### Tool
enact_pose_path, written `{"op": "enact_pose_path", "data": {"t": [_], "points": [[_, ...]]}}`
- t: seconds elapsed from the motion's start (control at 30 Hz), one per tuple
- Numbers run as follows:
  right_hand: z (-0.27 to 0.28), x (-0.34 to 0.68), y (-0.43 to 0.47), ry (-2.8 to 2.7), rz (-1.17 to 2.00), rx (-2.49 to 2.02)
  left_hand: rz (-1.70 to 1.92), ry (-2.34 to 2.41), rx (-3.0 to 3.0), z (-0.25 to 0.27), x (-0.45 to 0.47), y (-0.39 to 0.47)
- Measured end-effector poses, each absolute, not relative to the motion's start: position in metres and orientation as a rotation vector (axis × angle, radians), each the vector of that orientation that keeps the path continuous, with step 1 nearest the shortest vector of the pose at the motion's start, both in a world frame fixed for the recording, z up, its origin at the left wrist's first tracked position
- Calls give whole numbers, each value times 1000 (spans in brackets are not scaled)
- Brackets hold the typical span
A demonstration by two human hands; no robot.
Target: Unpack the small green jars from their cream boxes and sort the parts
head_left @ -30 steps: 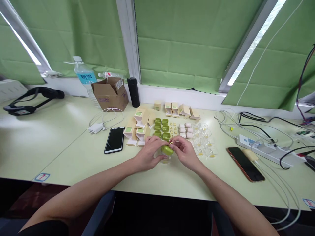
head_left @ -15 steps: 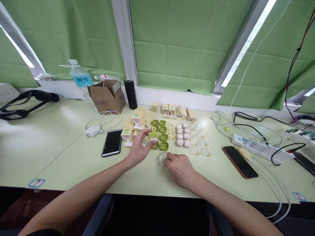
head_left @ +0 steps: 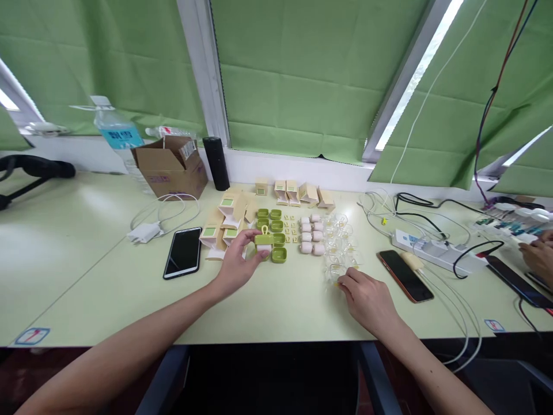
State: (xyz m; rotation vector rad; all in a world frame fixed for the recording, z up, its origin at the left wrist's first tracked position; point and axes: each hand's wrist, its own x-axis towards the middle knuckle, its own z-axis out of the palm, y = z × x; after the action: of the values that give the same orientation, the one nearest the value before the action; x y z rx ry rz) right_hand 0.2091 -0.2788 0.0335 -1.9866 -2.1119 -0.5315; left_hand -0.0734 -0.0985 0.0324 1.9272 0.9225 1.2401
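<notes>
My left hand (head_left: 235,264) pinches a small green holder (head_left: 265,239) with a yellow loop on top and a whitish part below. It is held just above the rows of green shells (head_left: 279,255). To the right, my right hand (head_left: 370,295) has its fingers closed on a clear plastic cover (head_left: 335,271), low over the table at the near end of the other clear covers (head_left: 344,230). Between the hands lie tiny yellow pieces (head_left: 290,225) and several pale pink cylinders (head_left: 318,249) in rows.
Folded cream cartons (head_left: 209,233) lie left of the shells, more along the wall. A phone (head_left: 183,253), white charger (head_left: 145,231), cardboard box (head_left: 170,173) and black cylinder (head_left: 216,164) stand left. Right are another phone (head_left: 405,276), a power strip (head_left: 438,253) and another person's hand (head_left: 538,256).
My right hand has carried the clear cover rightward, from in front of the green shells to the clear covers. My left hand still grips the holder. The view has turned right.
</notes>
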Motion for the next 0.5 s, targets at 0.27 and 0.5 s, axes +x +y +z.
{"op": "enact_pose_path", "data": {"t": [0.27,0.5], "points": [[64,217,-283,-1943,-582,-1697,1219,882,1820,27,-72,-98],[95,179,-239,-1813,-653,-1129,1096,792,1674,36,-59,-105]]}}
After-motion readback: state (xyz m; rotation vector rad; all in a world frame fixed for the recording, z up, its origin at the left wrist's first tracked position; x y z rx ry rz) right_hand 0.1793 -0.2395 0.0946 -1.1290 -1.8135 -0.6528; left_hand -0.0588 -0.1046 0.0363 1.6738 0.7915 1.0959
